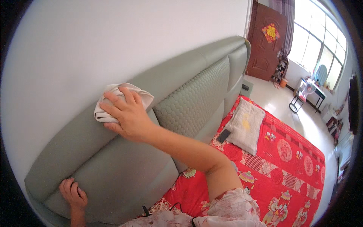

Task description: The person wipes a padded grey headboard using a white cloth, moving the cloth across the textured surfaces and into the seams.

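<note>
A folded whitish cloth [143, 94] lies against the top edge of a grey-green padded headboard [200, 102]. Over it spreads my right hand [126, 115], its fingers bent around the cloth and pressing it to the padding. Lower down at the left, my left hand [74, 193] rests on the headboard near a seam, fingers a little curled, with nothing visible in it. The headboard has a quilted panel in its middle and smooth panels beside it.
A bed with a red patterned sheet [280, 174] stretches to the right. On it lie a pale pillow [246, 126] and a dark phone-like object [224, 136]. Beyond stand a nightstand [246, 87], a brown door [264, 41], a stool [297, 101] and a fan [309, 87] by the window.
</note>
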{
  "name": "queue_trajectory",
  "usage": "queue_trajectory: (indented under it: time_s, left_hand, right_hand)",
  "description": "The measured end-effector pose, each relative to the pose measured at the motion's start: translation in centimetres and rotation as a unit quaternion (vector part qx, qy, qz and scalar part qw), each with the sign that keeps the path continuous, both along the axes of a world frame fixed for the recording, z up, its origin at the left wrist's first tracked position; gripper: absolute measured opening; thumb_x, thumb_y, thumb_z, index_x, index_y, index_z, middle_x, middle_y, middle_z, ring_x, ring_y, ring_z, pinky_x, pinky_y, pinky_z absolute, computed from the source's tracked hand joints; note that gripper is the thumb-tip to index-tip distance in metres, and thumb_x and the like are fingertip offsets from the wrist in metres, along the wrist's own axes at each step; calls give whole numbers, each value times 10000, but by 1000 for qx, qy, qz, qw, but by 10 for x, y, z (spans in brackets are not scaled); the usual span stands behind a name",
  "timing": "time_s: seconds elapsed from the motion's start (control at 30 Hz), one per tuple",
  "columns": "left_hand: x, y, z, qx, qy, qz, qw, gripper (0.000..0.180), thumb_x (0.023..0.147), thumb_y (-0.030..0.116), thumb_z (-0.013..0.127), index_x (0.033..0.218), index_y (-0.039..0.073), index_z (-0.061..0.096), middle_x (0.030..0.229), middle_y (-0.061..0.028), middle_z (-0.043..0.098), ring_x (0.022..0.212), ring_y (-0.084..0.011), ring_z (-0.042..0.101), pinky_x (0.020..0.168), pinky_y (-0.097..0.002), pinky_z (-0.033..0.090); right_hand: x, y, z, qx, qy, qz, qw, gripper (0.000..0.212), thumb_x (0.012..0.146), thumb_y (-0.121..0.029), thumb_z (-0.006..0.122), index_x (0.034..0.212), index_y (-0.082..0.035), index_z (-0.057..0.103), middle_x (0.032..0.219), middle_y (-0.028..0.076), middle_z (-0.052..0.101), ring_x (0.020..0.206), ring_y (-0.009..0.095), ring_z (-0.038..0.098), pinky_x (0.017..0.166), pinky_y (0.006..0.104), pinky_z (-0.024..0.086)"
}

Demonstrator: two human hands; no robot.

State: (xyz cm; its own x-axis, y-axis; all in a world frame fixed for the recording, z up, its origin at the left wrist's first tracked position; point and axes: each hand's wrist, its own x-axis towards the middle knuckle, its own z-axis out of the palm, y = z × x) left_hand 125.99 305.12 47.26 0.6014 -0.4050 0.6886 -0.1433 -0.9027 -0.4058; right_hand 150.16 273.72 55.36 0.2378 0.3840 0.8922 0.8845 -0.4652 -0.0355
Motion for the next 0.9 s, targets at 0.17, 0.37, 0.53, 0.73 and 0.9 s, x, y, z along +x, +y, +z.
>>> queue_trajectory:
  time_s: [0.17, 0.37, 0.53, 0.73, 0.9]
  left_hand:
    - [-8, -7, 6, 1, 3, 12, 1000, 166, 831, 111, 424, 945, 16, 498, 1062, -164, 521, 943, -337, 486, 799, -467, 385]
    - [11, -15, 1, -27, -10, -39, 999, 179, 803, 84, 452, 965, 26, 499, 1057, -161, 523, 927, -339, 500, 788, -474, 389]
    - [4, -12, 2, -52, 8, -33, 998, 207, 777, 53, 475, 982, 31, 493, 1060, -168, 522, 957, -366, 497, 832, -506, 387]
    - [-1, -8, 5, -22, -8, 2, 1000, 194, 781, 70, 466, 970, 34, 494, 1046, -153, 521, 947, -340, 500, 818, -482, 382]
    - [-7, -13, 9, -18, -13, 9, 1000, 186, 791, 70, 461, 972, 40, 495, 1058, -145, 522, 950, -333, 501, 811, -473, 388]
  right_hand:
    - [86, -57, -1, 22, 69, -183, 980, 388, 708, -299, 685, 1066, -182, 592, 1133, 85, 550, 1127, 283, 471, 897, 502, 389]
    - [121, -126, -13, 138, 2, -241, 961, 347, 775, -269, 610, 1095, -137, 614, 1175, 72, 562, 1118, 265, 485, 915, 449, 347]
    - [37, -25, -29, 126, -43, -126, 983, 525, 645, -228, 686, 1140, -94, 570, 1232, 128, 522, 1166, 328, 443, 974, 474, 293]
    - [-25, 38, -36, 87, -89, 79, 989, 456, 653, -117, 651, 1102, -151, 580, 1272, 104, 493, 1160, 347, 449, 934, 490, 358]
    - [44, -59, -31, 268, 52, 108, 956, 306, 771, -124, 595, 1072, -77, 571, 1144, 123, 551, 1047, 272, 521, 889, 404, 418]
